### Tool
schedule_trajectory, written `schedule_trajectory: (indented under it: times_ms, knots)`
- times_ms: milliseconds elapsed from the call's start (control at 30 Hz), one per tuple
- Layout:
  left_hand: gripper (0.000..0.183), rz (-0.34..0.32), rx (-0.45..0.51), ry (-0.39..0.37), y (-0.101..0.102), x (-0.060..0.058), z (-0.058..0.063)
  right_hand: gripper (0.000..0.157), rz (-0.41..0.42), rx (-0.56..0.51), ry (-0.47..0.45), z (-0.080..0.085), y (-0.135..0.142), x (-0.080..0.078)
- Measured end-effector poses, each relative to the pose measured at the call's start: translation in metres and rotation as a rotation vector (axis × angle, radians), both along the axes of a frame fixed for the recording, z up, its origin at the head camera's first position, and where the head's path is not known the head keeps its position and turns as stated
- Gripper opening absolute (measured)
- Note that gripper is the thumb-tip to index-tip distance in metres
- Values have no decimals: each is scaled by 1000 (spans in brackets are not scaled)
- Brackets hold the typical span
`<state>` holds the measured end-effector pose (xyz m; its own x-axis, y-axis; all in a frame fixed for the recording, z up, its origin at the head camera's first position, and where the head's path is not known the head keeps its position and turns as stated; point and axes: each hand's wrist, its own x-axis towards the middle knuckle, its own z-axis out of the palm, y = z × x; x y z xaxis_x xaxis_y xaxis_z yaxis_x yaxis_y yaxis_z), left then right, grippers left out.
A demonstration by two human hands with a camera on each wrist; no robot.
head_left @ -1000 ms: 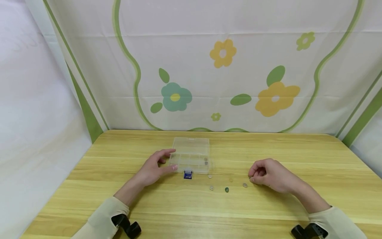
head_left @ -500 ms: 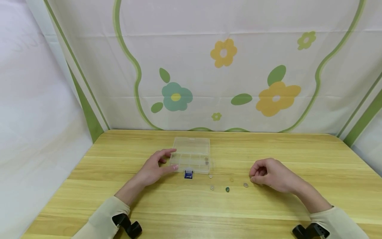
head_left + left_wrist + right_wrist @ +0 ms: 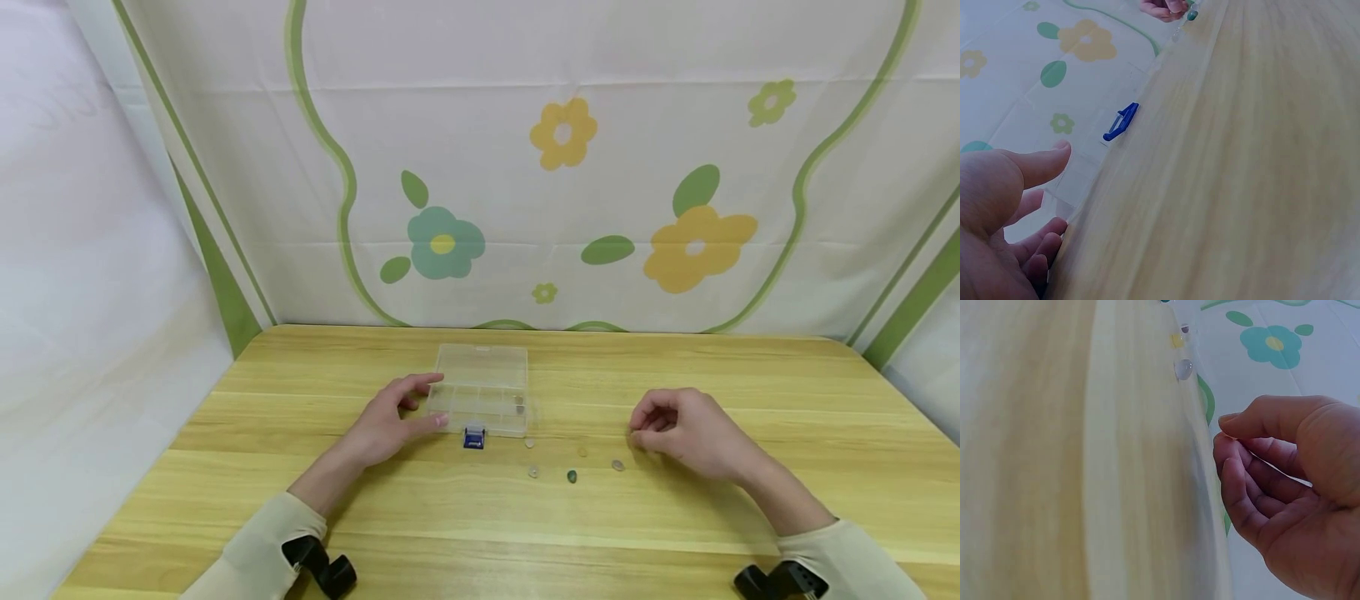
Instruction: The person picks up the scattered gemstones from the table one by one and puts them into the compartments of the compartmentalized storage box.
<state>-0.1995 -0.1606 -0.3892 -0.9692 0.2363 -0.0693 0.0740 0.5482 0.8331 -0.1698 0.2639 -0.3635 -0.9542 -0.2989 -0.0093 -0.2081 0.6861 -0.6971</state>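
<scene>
Touching the clear box (image 3: 480, 392) at its left end, the left hand (image 3: 386, 421) spreads its fingers. Right of the blue latch (image 3: 474, 438), small stones (image 3: 572, 477) (one green) lie on the table (image 3: 495, 525); beyond, the right hand (image 3: 693, 433) curls, thumb to fingertip; its hold I cannot tell.

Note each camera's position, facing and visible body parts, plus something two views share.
Head: on the head, facing forward and down at the table; left hand, right hand and sleeves show.
Left wrist: worn there, facing rightward past the left hand at the box; the right hand shows too.
Right wrist: worn there, facing leftward past the right hand at stones.
Shared: the blue latch, in head and left wrist.
</scene>
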Motion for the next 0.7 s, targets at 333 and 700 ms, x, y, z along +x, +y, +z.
schedule_trajectory:
  times_ms: [333,700]
  knots:
    - [63,1,0,-1,0,0,0,9,3,-22,-10,4,0,0]
    - [63,-3,1,-1,0,1,1,11,17,-45,-17,5,-2,0]
